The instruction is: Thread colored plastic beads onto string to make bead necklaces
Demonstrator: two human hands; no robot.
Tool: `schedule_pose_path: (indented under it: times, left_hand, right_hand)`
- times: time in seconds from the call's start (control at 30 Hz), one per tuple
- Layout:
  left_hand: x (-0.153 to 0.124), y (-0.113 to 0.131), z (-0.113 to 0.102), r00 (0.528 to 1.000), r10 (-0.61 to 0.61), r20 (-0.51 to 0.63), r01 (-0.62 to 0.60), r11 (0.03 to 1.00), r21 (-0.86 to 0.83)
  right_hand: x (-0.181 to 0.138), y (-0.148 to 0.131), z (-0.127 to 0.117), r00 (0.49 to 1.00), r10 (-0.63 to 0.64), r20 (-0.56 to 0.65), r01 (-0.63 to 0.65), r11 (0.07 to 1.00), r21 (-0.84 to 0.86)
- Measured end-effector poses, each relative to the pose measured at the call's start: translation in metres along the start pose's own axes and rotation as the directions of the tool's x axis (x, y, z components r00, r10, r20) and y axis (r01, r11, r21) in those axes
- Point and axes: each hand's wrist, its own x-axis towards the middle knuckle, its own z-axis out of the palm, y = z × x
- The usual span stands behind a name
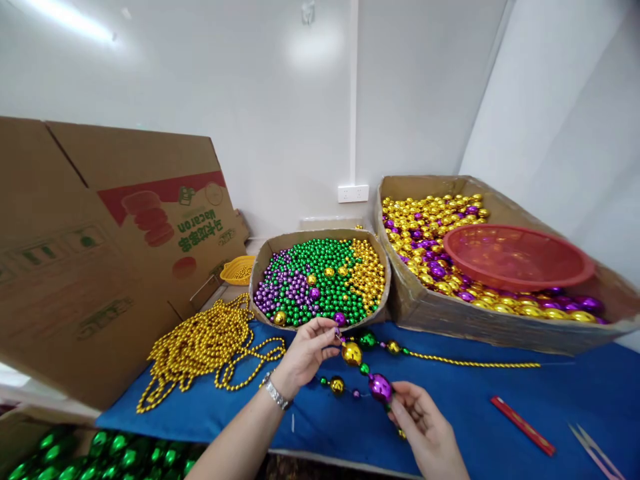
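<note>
My left hand (306,352), with a metal watch on its wrist, pinches the upper end of a bead strand (361,370) just in front of a cardboard tray (260,267) of green, purple and gold beads. My right hand (425,423) grips the same strand lower down, right below a large purple bead (381,387). Between the hands hang a big gold bead (351,353) and small green ones. The strand's thin gold tail (475,363) runs right across the blue cloth.
A heap of gold bead chain (205,347) lies at left on the blue cloth (500,427). A big box (500,327) of gold and purple balls holds a red bowl (517,257). Also here: red ruler (523,425), tweezers (597,452), leaning cardboard (100,253), green balls (115,460).
</note>
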Motion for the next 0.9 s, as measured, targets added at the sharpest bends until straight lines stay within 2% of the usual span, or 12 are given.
schedule_pose_path:
  times: [0.2,0.3,0.4,0.6,0.67,0.77,0.9]
  left_hand:
    - [-0.003,0.001,0.002,0.994,0.105,-0.033,-0.098,0.982,0.159]
    - [-0.007,0.003,0.001,0.98,0.194,-0.033,-0.175,0.939,0.296]
    - [-0.014,-0.001,-0.002,0.979,0.205,0.0,-0.189,0.903,0.387]
    - [-0.031,-0.032,-0.013,0.994,0.095,-0.051,-0.067,0.917,0.394]
    - [-0.035,-0.044,-0.015,0.994,0.08,-0.071,-0.047,0.921,0.386]
    - [-0.039,-0.054,-0.012,0.992,0.103,-0.066,-0.065,0.902,0.428]
    - [-0.04,-0.062,-0.003,0.978,0.207,-0.014,-0.165,0.819,0.55]
  right_hand:
    - [-0.001,0.007,-0.004,0.999,-0.041,0.004,0.041,0.996,-0.08]
    - [-0.006,0.013,-0.006,0.995,-0.1,0.008,0.099,0.969,-0.224]
    - [-0.015,0.024,-0.005,0.99,-0.137,0.043,0.144,0.922,-0.359]
    - [-0.032,0.056,0.002,0.99,-0.104,0.096,0.128,0.943,-0.308]
    - [-0.036,0.06,0.002,0.99,-0.104,0.097,0.131,0.931,-0.342]
    - [-0.038,0.058,-0.002,0.986,-0.13,0.1,0.161,0.883,-0.442]
    - [-0.033,0.052,-0.008,0.975,-0.158,0.158,0.22,0.798,-0.561]
